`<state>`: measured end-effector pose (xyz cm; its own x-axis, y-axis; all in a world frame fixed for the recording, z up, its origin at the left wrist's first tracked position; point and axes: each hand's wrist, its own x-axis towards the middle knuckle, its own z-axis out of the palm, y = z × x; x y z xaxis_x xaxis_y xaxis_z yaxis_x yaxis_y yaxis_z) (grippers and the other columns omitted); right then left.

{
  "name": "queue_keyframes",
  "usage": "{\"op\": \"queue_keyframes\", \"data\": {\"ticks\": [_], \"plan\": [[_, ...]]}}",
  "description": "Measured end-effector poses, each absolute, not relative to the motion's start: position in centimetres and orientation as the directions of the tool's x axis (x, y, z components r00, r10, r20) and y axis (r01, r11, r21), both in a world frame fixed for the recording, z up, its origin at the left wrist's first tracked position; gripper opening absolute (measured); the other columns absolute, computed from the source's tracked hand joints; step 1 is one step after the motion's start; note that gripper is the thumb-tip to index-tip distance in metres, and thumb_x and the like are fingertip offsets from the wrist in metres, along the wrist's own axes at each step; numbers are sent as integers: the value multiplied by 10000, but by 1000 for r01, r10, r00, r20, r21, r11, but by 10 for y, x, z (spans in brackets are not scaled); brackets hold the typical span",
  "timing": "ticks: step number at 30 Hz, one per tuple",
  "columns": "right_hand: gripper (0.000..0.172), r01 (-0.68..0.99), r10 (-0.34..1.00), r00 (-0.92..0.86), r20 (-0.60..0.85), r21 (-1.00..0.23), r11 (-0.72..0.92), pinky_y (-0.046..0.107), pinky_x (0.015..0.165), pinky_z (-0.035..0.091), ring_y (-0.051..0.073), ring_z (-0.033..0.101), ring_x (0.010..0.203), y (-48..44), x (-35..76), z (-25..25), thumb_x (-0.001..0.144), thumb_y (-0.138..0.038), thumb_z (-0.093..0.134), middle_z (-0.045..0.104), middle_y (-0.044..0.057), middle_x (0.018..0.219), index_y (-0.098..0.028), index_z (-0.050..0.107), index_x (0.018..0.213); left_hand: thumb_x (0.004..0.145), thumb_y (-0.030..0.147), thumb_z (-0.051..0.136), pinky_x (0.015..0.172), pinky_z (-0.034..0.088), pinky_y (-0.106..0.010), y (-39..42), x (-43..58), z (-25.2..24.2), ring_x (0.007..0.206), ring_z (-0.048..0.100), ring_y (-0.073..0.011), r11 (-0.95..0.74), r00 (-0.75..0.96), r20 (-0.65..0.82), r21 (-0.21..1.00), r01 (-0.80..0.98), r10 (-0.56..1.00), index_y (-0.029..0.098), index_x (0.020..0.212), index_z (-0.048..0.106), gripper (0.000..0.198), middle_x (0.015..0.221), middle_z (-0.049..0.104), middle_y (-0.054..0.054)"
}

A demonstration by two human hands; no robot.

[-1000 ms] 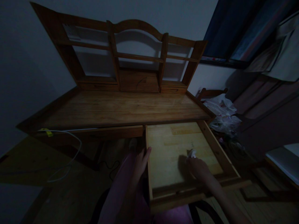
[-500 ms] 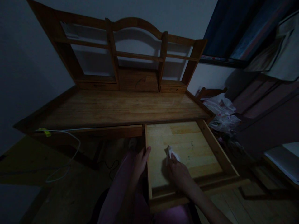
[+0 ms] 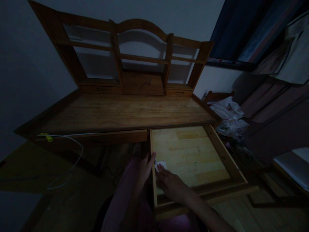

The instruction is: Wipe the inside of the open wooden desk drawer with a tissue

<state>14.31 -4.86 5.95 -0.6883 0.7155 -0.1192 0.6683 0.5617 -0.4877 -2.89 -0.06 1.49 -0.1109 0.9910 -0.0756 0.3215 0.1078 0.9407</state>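
A wooden desk (image 3: 125, 111) has its right drawer (image 3: 224, 154) pulled out, showing a pale bare bottom. My right hand (image 3: 172, 185) is inside the drawer at its near left corner, fingers pressed on a small white cloth (image 3: 160, 165) against the drawer floor. My left hand (image 3: 145, 167) rests on the drawer's left side wall, fingers curled over the edge, right beside the cloth.
A wooden hutch (image 3: 135, 58) with open shelves stands at the back of the desk. A white cable (image 3: 72, 145) hangs off the desk's left front. Plastic bags (image 3: 229, 117) lie on a chair to the right. Dim room, wooden floor below.
My right hand has slid the white cloth leftward across the drawer bottom, from the middle right to the near left corner. The left hand stayed on the drawer's side.
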Motion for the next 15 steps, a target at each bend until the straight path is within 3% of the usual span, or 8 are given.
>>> {"op": "queue_keyframes", "data": {"ticks": [10,15], "plan": [[552,651,694,-702,-159,-540,534,402,1205,270,215,207,1484,-42,150,59,979,-202,391,269,94,1589,-169,350,1528,902,536,459,863,509,-316,-1,-28,14,981,697,-260,118,-117,-85,941,318,990,171,980,694,441,969,746,-136],[512,630,685,-714,-146,-560,538,389,1206,269,210,248,1472,-42,155,59,1004,-229,373,304,88,1577,-193,385,1515,901,516,464,922,493,-324,1,-30,7,1086,667,-265,93,-111,-58,933,348,992,191,1023,707,423,1071,740,-136]]}}
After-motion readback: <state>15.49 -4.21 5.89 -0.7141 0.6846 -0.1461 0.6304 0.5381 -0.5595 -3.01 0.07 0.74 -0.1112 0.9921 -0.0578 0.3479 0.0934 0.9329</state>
